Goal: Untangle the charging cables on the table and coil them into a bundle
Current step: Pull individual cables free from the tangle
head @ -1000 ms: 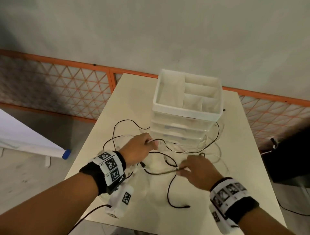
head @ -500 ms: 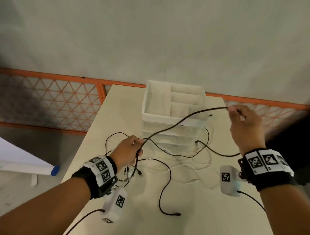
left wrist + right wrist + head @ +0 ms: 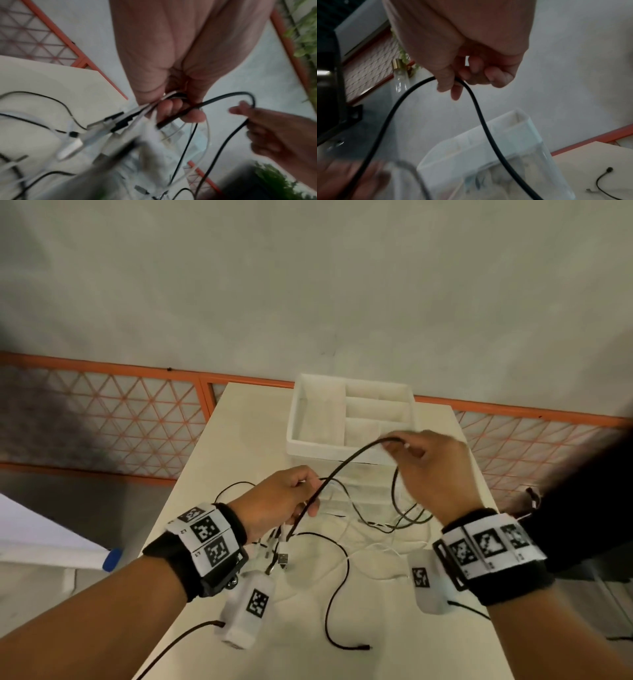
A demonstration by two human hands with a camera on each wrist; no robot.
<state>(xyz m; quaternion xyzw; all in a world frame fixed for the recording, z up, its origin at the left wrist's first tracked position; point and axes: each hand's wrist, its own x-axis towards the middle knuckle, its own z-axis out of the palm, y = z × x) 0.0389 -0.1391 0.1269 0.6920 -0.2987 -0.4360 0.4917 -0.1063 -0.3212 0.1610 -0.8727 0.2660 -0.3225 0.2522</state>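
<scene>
Table [image 3: 239, 419], frame centre: one white organizer [image 3: 349, 422]; several tangled cables, uncounted. Left hand [image 3: 281, 501] grips bunched cable ends; right hand [image 3: 431, 470] pinches one black cable [image 3: 346, 467].

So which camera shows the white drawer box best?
The head view: the whole box shows, with its open top tray. The right wrist view catches one blurry corner. In the left wrist view I can't make it out.

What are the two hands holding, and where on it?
Left hand grips several cables near their plug ends; right hand pinches the black cable mid-length.
</scene>
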